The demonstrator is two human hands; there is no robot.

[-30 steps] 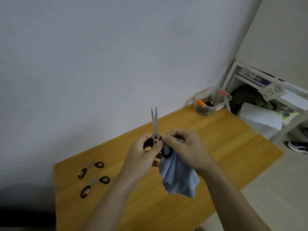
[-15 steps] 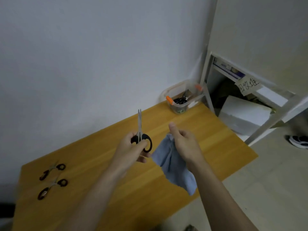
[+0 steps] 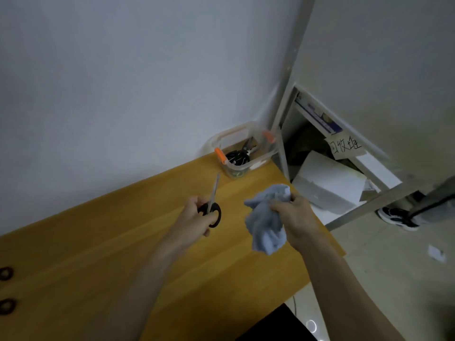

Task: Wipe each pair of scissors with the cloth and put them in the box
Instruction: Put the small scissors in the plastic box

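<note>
A metal shelf frame (image 3: 283, 124) stands just beside the far right corner of the wooden counter (image 3: 98, 254), with white boxes (image 3: 327, 185) and a handwritten paper label (image 3: 346, 146) on it. A sneaker (image 3: 396, 217) shows on the floor beyond. At the counter's left edge, the black handle loops of two more scissors (image 3: 6, 289) poke into view.

The clear plastic box (image 3: 242, 150) with orange latches sits in the far corner against the wall; black-handled scissors already lie inside it. Nothing stands between the hands and the box.

The left hand (image 3: 197, 215) grips a pair of scissors (image 3: 211, 203) by its black handles, the closed silver blades pointing up and toward the box, above the counter. The right hand (image 3: 295, 215) clutches a bunched light blue cloth (image 3: 266, 217), held apart from the scissors, its lower end hanging loose.
</note>
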